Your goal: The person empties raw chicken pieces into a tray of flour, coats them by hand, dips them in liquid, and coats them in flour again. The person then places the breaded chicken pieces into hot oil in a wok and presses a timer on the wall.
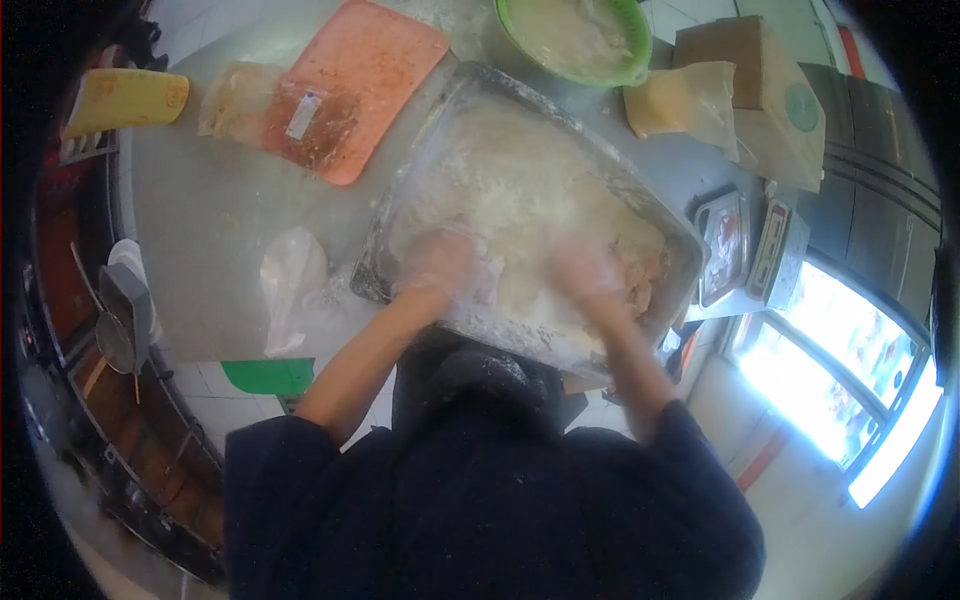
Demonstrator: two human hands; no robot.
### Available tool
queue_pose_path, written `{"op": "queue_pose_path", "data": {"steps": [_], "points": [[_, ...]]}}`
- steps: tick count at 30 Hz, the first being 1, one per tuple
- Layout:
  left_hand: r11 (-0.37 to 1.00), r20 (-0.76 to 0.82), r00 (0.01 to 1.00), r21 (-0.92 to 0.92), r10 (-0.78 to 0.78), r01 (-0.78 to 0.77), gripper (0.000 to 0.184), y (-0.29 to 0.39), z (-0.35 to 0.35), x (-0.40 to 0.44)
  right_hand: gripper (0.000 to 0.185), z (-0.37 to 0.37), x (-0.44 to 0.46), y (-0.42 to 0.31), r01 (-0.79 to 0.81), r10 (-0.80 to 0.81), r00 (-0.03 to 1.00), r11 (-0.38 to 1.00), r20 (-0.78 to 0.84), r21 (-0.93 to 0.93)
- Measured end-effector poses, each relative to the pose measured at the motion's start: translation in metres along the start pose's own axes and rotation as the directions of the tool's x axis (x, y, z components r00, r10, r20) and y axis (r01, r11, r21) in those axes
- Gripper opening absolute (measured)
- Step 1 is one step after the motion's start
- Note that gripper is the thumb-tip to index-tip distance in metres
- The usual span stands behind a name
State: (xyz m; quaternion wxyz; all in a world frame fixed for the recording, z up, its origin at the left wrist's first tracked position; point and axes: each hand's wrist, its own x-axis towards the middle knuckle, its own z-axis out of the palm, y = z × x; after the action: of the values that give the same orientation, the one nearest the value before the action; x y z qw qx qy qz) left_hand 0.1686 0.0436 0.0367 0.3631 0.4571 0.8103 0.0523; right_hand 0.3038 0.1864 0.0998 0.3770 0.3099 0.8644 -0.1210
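At the far left, a round mesh strainer (pixel 115 342) stands near a grey metal container (pixel 126 300), both beside the edge of the metal table (pixel 195 240). Above them in the view, a yellow container (pixel 130 98) lies at the table's far left corner. Next comes a clear plastic bag (pixel 240 105), which reaches the near-left part of an orange board (pixel 388 62); a small white label (pixel 302 116) shows there. Nearer the person, a crumpled whitish bag (pixel 293 280) lies on the table, left of a large rectangular metal tray (pixel 648 190) set at a slant in front of the body. Pale powder (pixel 515 165) covers much of the tray's inside and dusts its rim. The left hand (pixel 442 262) is down in the powder in the tray's near-left part; motion blurs it, so I cannot tell how far its fingers are spread or whether they hold anything. The right hand (pixel 585 268) is in the same tray, apart from the left and further right, blurred too, its fingers' opening and any hold likewise unclear. Just right of it, pinkish-brown pieces (pixel 645 270) lie partly coated along the tray's right side. Beyond the tray stands a green bowl (pixel 642 45) with pale contents, then a bag of yellowish material (pixel 668 105) against a cardboard box (pixel 718 55). Furthest right on the table, a small metal tray (pixel 705 225) sits beside a scale (pixel 775 250).
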Motion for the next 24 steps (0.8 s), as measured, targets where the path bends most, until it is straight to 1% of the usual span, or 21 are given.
{"op": "queue_pose_path", "data": {"steps": [1,3,4,5,6,7,9,10,11,12,13,15,16,17,18,19,20,21,22,23,24], "points": [[1.000,0.007,1.000,0.005,0.003,-0.003,0.026,-0.004,0.007,0.001,0.039,0.059,0.003,-0.006,-0.010,0.012,0.966,1.000,-0.257,0.010],[0.987,0.073,0.984,0.002,0.162,-0.163,0.028,-0.013,0.018,0.003,0.041,0.117,0.005,0.001,-0.014,0.027,0.873,0.999,-0.487,0.030],[0.977,0.093,0.973,0.001,0.211,-0.212,0.029,-0.012,0.012,0.005,0.042,0.115,0.013,0.016,0.101,-0.034,0.918,0.983,-0.394,0.152],[0.995,0.151,0.984,-0.024,0.095,-0.092,0.031,-0.012,0.001,0.013,0.042,0.113,0.024,0.029,0.207,-0.114,0.942,0.938,-0.316,0.277],[0.999,0.220,0.975,-0.041,-0.022,0.032,0.034,-0.011,-0.008,0.015,0.042,0.105,0.025,0.034,0.221,-0.121,0.937,0.932,-0.327,0.287],[0.999,0.222,0.975,-0.019,-0.034,0.039,0.034,-0.016,-0.008,0.013,0.040,0.090,0.020,0.036,0.268,-0.187,0.938,0.926,-0.290,0.268],[0.933,0.056,0.997,-0.354,-0.054,0.070,0.029,-0.026,0.002,0.006,0.038,0.072,0.014,0.036,0.325,-0.255,0.930,0.907,-0.266,0.267],[0.939,0.062,0.996,-0.336,-0.059,0.076,0.029,-0.025,0.016,0.000,0.035,0.067,0.009,0.032,0.353,-0.224,0.914,0.851,-0.339,0.389],[0.903,-0.088,0.996,-0.425,0.026,-0.061,0.033,-0.023,0.031,0.002,0.033,0.060,0.012,0.031,0.395,-0.188,0.887,0.783,-0.423,0.481],[0.847,-0.257,0.962,-0.487,0.096,-0.214,0.038,-0.016,0.035,0.009,0.033,0.053,0.017,0.028,0.420,-0.200,0.870,0.780,-0.452,0.463],[0.852,-0.279,0.956,-0.477,0.086,-0.216,0.038,0.008,0.022,0.004,0.030,0.051,0.014,0.022,0.519,-0.193,0.791,0.714,-0.581,0.470],[0.775,-0.231,0.962,-0.632,-0.146,-0.034,0.035,0.060,0.006,-0.014,0.028,0.060,0.015,0.029,0.631,-0.183,0.684,0.633,-0.706,0.447],[0.779,-0.257,0.955,-0.625,-0.147,-0.048,0.035,0.071,0.011,-0.019,0.026,0.071,0.027,0.039,0.672,-0.343,0.673,0.653,-0.655,0.349],[0.602,-0.358,0.922,-0.771,-0.144,-0.206,0.031,0.080,0.020,-0.020,0.025,0.078,0.041,0.055,0.712,-0.491,0.650,0.659,-0.580,0.241],[0.386,-0.458,0.875,-0.844,-0.159,-0.372,0.028,0.088,0.023,-0.019,0.025,0.069,0.034,0.070,0.725,-0.501,0.626,0.657,-0.598,0.207],[0.391,-0.487,0.858,-0.830,-0.160,-0.398,0.028,0.093,0.017,-0.029,0.023,0.061,0.011,0.083,0.674,-0.388,0.638,0.699,-0.666,0.238],[0.544,-0.417,0.887,-0.800,-0.198,-0.254,0.025,0.093,0.010,-0.042,0.022,0.051,-0.004,0.090,0.623,-0.265,0.641,0.728,-0.721,0.286],[0.674,-0.343,0.909,-0.732,-0.234,-0.103,0.023,0.093,0.002,-0.055,0.022,0.034,-0.008,0.092,0.634,-0.272,0.626,0.724,-0.731,0.273],[0.847,-0.275,0.941,-0.532,-0.197,0.022,0.024,0.071,0.047,-0.039,0.022,0.022,-0.016,0.092,0.500,-0.388,0.789,0.856,-0.477,0.129],[0.964,-0.204,0.966,-0.242,-0.158,0.106,0.024,0.050,0.092,-0.022,0.023,0.015,-0.024,0.091,0.386,-0.391,0.904,0.920,-0.170,-0.066],[0.991,-0.133,0.984,0.048,-0.118,0.125,0.025,0.028,0.135,-0.006,0.024,0.008,-0.022,0.100,0.483,-0.400,0.812,0.870,-0.425,0.103]]}}
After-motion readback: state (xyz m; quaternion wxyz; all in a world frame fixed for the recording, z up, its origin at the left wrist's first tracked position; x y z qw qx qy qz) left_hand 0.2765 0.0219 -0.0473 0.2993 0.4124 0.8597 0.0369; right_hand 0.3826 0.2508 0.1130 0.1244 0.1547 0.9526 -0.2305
